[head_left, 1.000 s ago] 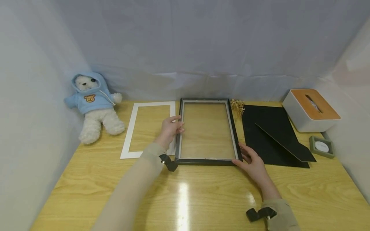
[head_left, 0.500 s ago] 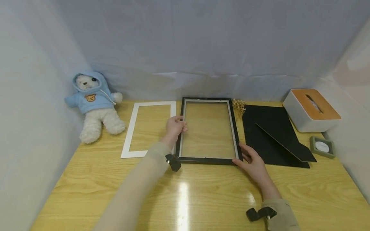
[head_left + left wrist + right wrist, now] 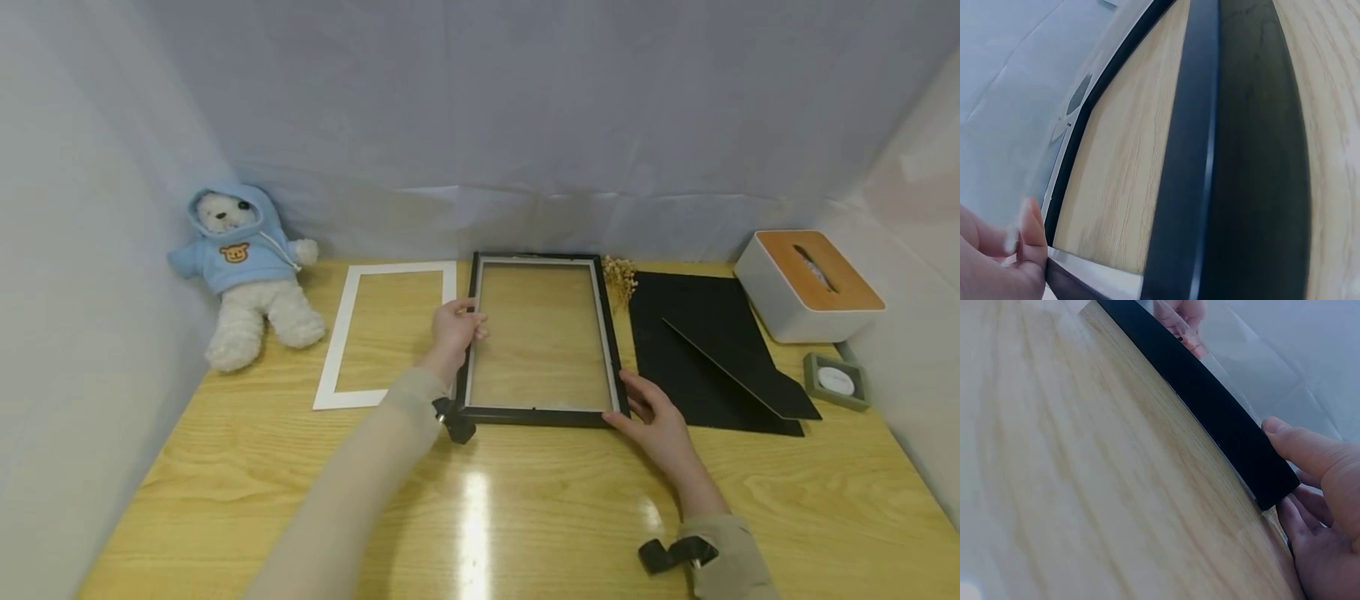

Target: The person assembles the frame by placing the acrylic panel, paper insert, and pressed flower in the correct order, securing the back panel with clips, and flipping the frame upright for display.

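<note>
A black picture frame (image 3: 555, 417) with a pale inner lip lies mid-table at the back. Bare wood shows through its opening, and a clear sheet (image 3: 1235, 381) rises along its edge in the right wrist view. My left hand (image 3: 450, 333) grips the frame's left side, fingertips curled over the inner lip; the left wrist view has that hand (image 3: 997, 259) at lower left. At the near right corner, my right hand (image 3: 660, 425) holds the frame, thumb on top and fingers beneath, as the right wrist view confirms.
Left of the frame lies a white mat (image 3: 339, 350). To the right are dried flowers (image 3: 618, 279), a black backing board (image 3: 660, 304) with raised stand (image 3: 750, 375), a tissue box (image 3: 780, 304) and a small green tray (image 3: 858, 398). A plush bear (image 3: 243, 271) leans at left.
My left hand has shifted slightly right, and the frame has slid a little right and away from me with it. The right hand has kept its place at the corner.
</note>
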The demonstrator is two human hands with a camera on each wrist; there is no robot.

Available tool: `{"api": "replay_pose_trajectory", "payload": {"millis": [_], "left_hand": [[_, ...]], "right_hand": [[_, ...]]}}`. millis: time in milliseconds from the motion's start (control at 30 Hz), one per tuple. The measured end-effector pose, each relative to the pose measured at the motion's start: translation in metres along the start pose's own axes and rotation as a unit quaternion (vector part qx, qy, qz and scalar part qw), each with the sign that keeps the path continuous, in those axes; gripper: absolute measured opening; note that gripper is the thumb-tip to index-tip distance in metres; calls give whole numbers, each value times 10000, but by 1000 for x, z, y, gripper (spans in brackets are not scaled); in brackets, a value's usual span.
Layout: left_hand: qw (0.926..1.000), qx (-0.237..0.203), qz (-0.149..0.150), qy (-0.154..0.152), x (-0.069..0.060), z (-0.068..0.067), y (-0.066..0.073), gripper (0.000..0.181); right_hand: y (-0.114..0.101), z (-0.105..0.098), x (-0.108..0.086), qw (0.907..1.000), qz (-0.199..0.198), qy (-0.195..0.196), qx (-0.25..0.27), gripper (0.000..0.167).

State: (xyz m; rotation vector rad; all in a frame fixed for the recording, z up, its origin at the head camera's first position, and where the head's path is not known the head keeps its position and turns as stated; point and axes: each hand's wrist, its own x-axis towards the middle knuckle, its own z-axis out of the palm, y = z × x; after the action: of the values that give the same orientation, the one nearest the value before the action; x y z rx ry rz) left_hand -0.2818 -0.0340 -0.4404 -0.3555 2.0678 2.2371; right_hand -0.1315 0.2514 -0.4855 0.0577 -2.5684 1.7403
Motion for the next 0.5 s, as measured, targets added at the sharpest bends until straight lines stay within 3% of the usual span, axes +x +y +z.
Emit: {"api": "replay_pose_trajectory", "payload": {"millis": [400,500], "left_hand": [[9999,134,91,2,0,4,-1,45],[9987,452,216,37,1,5,-2,44]], "right_hand": [[1,0,0,10000,-17,-9,-84,70],[1,-1,0,10000,-16,-22,-90,70]]}}
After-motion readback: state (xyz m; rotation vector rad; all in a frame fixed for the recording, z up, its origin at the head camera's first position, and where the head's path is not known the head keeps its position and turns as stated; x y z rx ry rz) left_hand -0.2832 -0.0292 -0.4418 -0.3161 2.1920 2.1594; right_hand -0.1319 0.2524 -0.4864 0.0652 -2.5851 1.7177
